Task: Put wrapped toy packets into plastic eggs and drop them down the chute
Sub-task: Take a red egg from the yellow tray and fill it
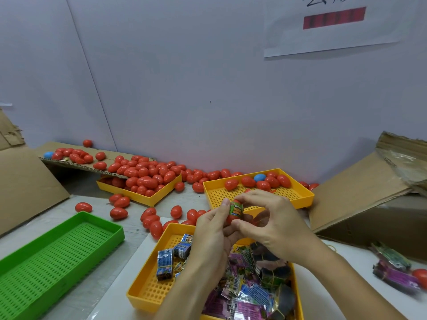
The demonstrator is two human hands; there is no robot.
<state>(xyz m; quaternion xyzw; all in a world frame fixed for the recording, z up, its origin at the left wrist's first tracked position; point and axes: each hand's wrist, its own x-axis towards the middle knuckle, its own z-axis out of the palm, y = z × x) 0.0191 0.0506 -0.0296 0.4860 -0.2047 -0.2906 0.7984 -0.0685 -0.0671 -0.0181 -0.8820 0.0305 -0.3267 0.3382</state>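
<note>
My left hand point(211, 239) and my right hand point(270, 221) meet above the near yellow tray point(147, 289). Between them is a green wrapped toy packet point(236, 210) pushed part way into a red egg half point(231, 218). My left hand grips the egg half from below; my right hand's thumb and fingers pinch the packet and the egg's top. The near tray holds several wrapped packets point(165, 265), blue and purple. Red plastic eggs point(143, 174) fill a far yellow tray and spill across the table.
An empty green tray point(57, 255) lies at the left. A second yellow tray point(298, 192) holds red eggs and a blue egg point(259, 177). A cardboard ramp point(76, 162) with eggs stands back left. Cardboard boxes point(369, 199) flank both sides. Bundled packets point(392, 271) lie at right.
</note>
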